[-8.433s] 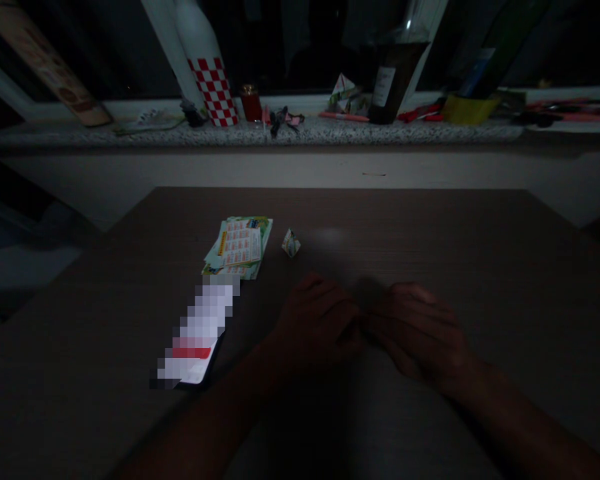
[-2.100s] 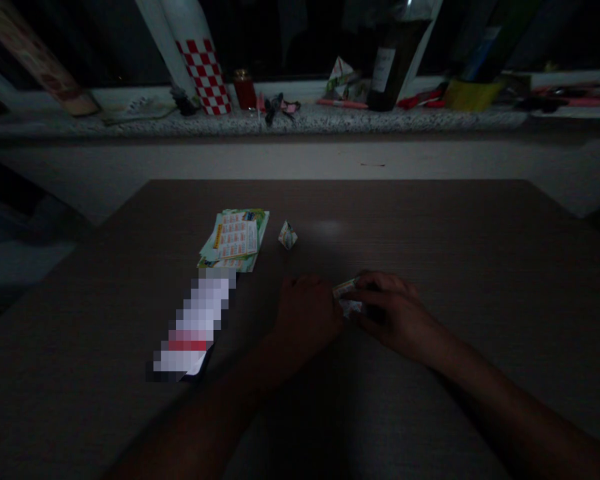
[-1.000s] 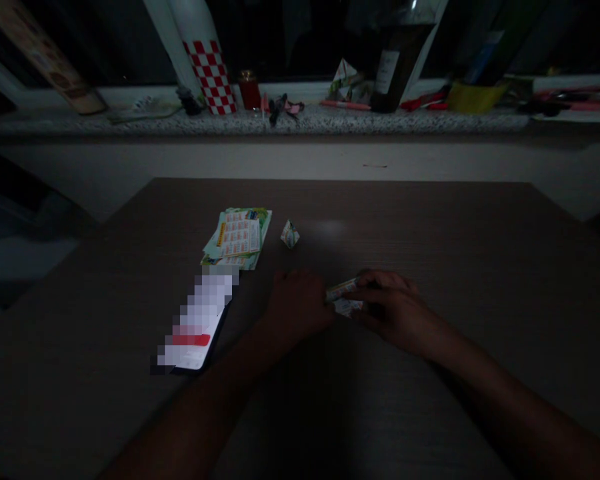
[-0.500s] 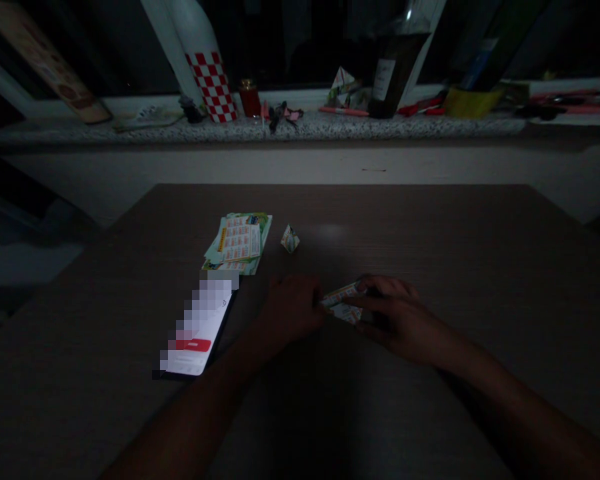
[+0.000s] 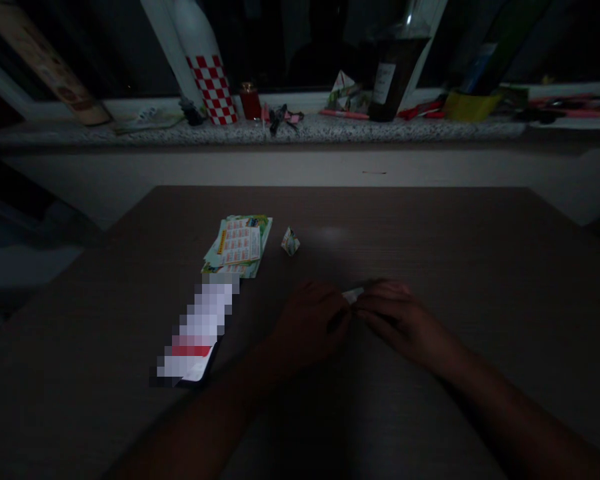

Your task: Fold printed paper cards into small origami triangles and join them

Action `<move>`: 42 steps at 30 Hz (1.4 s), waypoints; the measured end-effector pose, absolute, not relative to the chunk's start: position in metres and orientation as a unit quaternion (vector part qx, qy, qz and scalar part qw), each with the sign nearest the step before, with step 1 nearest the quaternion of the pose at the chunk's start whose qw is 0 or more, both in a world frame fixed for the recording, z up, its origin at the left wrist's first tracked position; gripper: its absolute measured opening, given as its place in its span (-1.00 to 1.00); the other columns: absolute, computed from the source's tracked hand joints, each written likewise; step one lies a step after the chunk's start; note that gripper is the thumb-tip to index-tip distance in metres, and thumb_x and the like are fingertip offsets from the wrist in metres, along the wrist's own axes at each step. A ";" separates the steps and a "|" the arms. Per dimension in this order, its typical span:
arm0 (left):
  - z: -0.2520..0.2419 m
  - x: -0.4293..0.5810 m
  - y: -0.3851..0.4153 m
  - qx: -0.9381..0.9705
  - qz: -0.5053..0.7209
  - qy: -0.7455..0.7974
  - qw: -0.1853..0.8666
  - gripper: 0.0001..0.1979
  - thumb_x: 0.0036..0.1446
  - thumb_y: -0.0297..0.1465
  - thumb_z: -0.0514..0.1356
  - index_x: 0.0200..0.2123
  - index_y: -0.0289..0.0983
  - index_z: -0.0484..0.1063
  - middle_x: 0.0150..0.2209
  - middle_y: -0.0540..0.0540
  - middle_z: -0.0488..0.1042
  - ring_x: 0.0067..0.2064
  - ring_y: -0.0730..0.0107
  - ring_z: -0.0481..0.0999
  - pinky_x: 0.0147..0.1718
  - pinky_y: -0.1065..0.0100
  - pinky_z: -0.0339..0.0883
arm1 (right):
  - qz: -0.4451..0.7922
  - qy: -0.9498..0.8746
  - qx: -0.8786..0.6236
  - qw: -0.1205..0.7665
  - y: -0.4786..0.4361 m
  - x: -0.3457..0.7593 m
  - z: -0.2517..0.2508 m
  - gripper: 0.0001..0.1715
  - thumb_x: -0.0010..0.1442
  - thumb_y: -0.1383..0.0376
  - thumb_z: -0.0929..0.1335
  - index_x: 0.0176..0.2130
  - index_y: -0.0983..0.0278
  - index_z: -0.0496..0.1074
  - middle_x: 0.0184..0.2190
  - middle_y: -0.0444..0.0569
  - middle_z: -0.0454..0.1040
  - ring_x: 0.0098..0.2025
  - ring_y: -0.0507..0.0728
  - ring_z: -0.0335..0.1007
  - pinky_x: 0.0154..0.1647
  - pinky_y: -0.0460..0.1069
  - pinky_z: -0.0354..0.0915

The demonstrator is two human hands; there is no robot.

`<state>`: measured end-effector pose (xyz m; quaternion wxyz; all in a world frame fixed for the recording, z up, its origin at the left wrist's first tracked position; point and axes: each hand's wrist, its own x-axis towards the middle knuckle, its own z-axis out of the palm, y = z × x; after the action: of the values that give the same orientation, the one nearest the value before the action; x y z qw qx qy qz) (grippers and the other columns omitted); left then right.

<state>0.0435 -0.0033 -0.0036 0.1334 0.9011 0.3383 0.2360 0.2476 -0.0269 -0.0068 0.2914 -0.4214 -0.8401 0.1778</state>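
Between my two hands lies a small folded paper (image 5: 353, 295), of which only a pale strip shows; the fingers cover the rest. My left hand (image 5: 317, 319) grips its left end with thumb and fingers pinched together. On the other end, my right hand (image 5: 397, 317) has its fingertips closed on the paper, close to the left fingertips. A small pointed folded-paper piece (image 5: 290, 242) stands on the table beyond my left hand. To its left lies a stack of printed paper sheets (image 5: 239, 243), with orange and green print.
A phone (image 5: 200, 327) with a lit, blurred-out screen lies left of my left forearm on the dark wooden table (image 5: 430, 227). Along the granite sill (image 5: 310, 133) stand a red-checked bottle (image 5: 214, 87), a dark bottle (image 5: 393, 83), a red jar (image 5: 250, 101) and a yellow pot (image 5: 473, 105).
My left hand has moved right, up against my right hand. The printed face of the paper, visible before, is now mostly covered, with a pale strip showing.
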 end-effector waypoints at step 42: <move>0.013 0.044 -0.009 0.886 0.344 0.271 0.150 -0.95 0.09 -0.45 0.09 -0.39 -0.25 0.34 -0.39 -0.06 0.46 -0.28 0.37 0.42 -0.24 0.33 0.34 | 0.053 -0.840 -0.374 0.390 -0.048 0.232 0.017 -0.83 0.16 0.49 0.34 -0.25 0.26 0.46 -0.40 -0.05 0.55 -0.38 0.10 0.43 -0.24 0.10 0.22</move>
<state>0.0438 -0.0090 0.0134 0.1501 0.8863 0.2708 0.3443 0.2316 -0.0479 0.0165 0.3899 -0.3739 -0.8398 0.0530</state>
